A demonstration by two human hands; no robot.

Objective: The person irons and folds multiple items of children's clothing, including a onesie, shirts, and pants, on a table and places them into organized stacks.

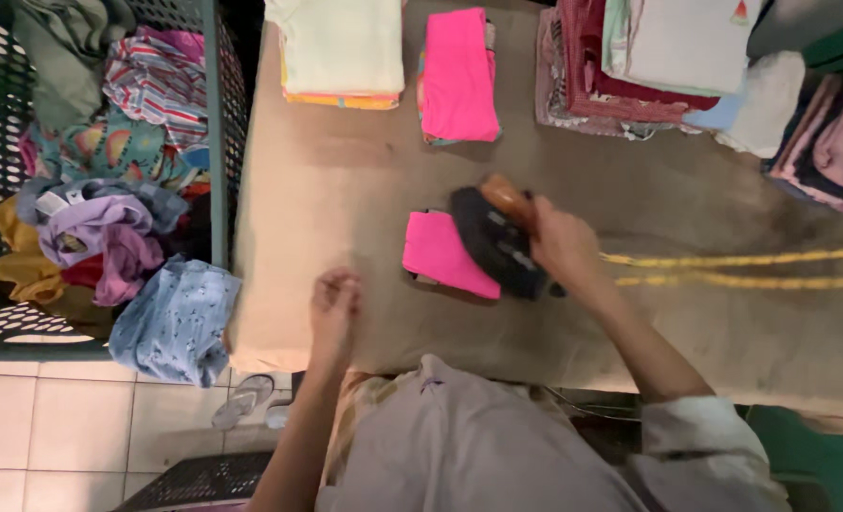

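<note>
The right hand (559,242) has its grip clenched round the brown handle of a dark iron (497,242), which sits on a small folded pink cloth (438,251) mid-surface. The left hand (333,301) rests loosely curled on the padded tan surface (346,190) near its front edge, grasping nothing. Bare room lies between the cloth and the folded stacks (459,76) along the far edge. A yellow cord (744,258) runs right. A perforated basket (213,142) of crumpled clothes touches the left edge.

Single head-worn view, steeply downward, close over the ironing table (327,190).
</note>
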